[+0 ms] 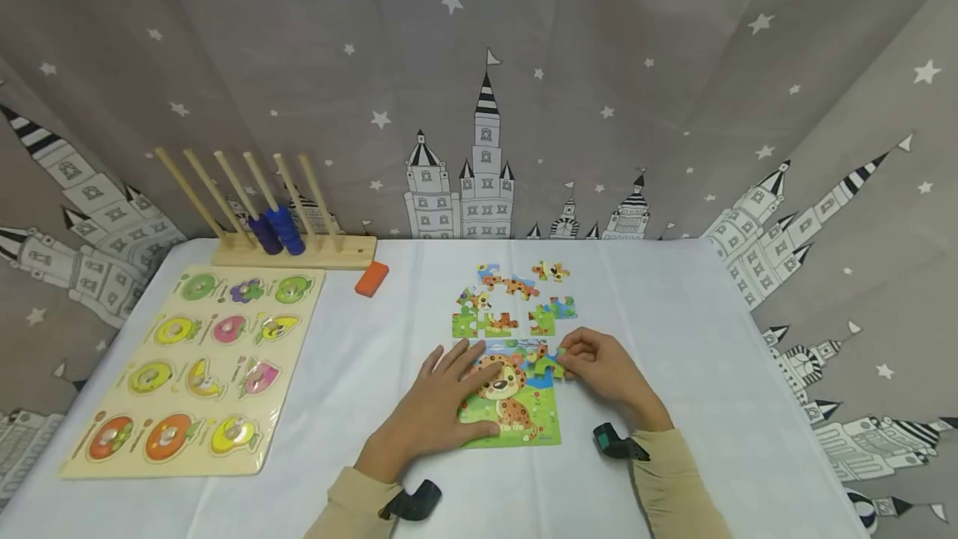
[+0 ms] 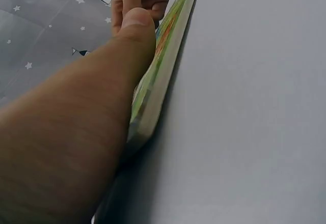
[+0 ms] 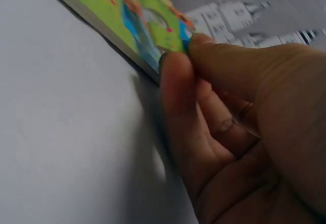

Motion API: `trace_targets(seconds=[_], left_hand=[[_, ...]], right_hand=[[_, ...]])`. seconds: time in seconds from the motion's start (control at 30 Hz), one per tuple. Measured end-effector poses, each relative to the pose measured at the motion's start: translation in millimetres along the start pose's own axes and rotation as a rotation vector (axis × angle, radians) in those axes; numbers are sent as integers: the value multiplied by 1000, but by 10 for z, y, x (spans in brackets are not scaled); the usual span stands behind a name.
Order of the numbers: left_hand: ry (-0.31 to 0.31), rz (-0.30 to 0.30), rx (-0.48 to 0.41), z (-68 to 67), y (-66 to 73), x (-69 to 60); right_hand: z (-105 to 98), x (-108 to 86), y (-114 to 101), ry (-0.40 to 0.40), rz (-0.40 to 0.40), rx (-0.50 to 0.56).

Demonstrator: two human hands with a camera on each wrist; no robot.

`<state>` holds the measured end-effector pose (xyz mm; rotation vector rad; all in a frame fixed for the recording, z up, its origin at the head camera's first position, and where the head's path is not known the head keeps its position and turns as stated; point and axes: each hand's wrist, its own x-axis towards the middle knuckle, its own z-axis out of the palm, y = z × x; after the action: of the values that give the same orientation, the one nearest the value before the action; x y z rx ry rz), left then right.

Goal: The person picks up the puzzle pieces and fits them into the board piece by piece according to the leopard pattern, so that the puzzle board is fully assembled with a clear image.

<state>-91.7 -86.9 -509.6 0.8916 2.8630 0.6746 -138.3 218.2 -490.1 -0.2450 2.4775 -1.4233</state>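
Here, the left-wrist view bares the leopard board's [image 2: 163, 81] edge, unlike the head view, where the left hand [image 1: 443, 403] lies spread over its nine-o'clock side, the right hand [image 1: 606, 367] pinches a jigsaw piece [image 1: 548, 366] at one, and farther toward nine a wooden board [image 1: 202, 469] holds fruit pieces [image 1: 168, 437].

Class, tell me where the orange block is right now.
In the head view, the orange block lies left of centre on the white cloth, by the right end of the wooden peg stand, right of the fruit board.
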Motion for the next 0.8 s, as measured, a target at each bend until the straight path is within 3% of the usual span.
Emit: trace_targets(seconds=[0.1, 0.27, 0.57, 0.8], left_hand=[[-12, 14, -16, 9, 16, -5], [1, 29, 22, 24, 21, 0], [3, 38, 55, 18, 24, -1], [-21, 24, 30, 7, 73, -11]], right_hand=[[148, -24, -91, -56, 3, -44], [304, -26, -208, -13, 7, -183], [355, -19, -286, 7, -22, -299], [353, -13, -285, 8, -4, -313]])
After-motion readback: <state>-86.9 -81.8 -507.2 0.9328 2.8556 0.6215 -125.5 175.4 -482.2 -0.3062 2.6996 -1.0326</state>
